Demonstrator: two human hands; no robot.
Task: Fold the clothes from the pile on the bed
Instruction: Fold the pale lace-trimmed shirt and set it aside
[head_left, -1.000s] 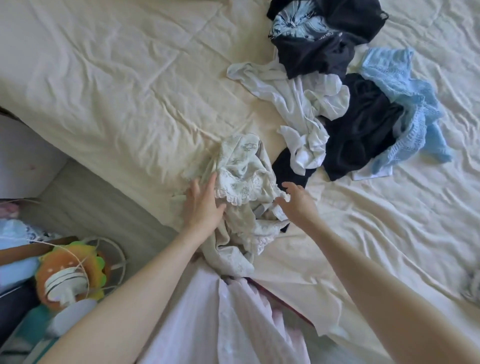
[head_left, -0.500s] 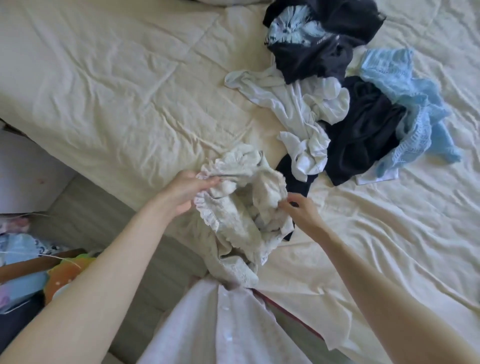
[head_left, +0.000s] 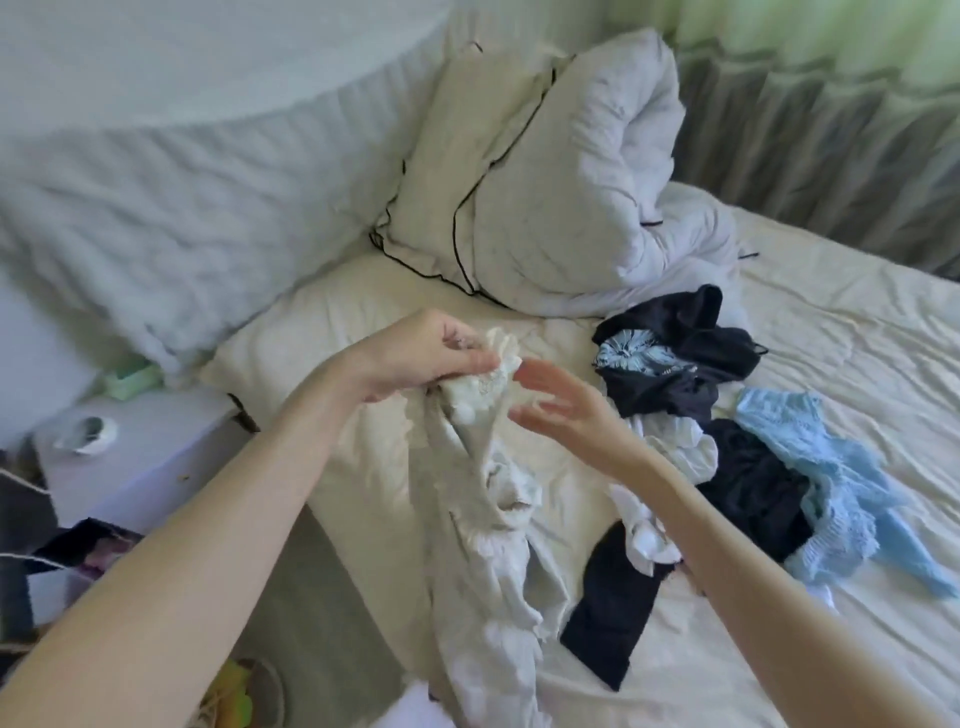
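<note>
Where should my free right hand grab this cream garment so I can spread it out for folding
Probably the frilled top edge, just right of where the left hand pinches the cream garment. Bring the open right hand in from the right at that height. The rest hangs bunched below, so a second grip along that edge should let it spread.

Two hands were in view: the left hand (head_left: 415, 353) and the right hand (head_left: 563, 410). One cream lace-trimmed garment (head_left: 483, 499) hung. One light blue garment (head_left: 831, 478) lay near the bed's (head_left: 857, 332) right edge. Two pillows (head_left: 332, 332) (head_left: 457, 171) and one rolled duvet (head_left: 597, 192) sat at its head.
</note>
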